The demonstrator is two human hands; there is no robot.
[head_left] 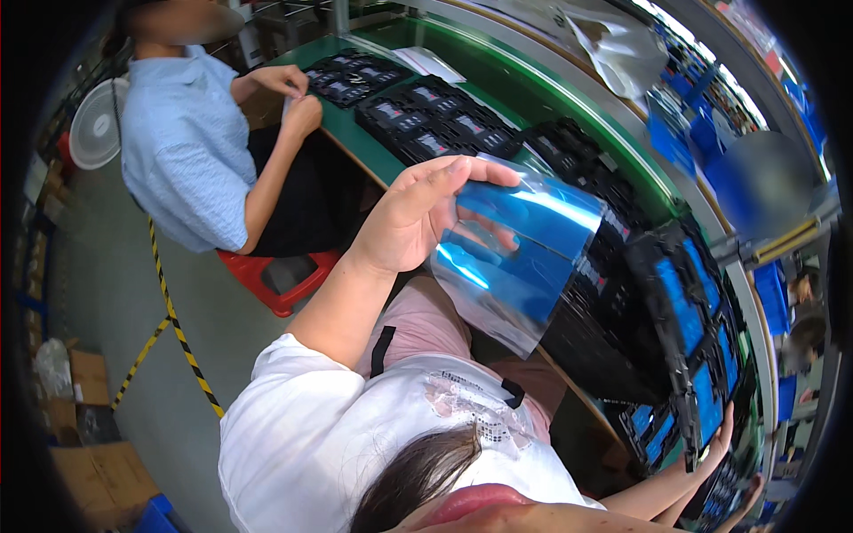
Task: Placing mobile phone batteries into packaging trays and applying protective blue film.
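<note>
My left hand (416, 211) is raised in front of me, thumb and fingers closed on a clear plastic film (524, 244) with blue panels. Fingers show through the film. To the right, a black tray (680, 311) with bright blue rectangular pieces (706, 400) in its pockets stands tilted up. At its lower edge my right hand (718, 440) grips it, the fingers partly hidden. Beneath and behind the film, more black trays (577, 155) lie on the green bench; the film covers part of them.
A co-worker in a light blue shirt (182, 147) sits at the left on a red stool (284, 280), both hands (298, 98) together at the bench edge. Several black trays (435, 115) line the green bench (355, 129). Another person's hand (753, 490) shows at lower right.
</note>
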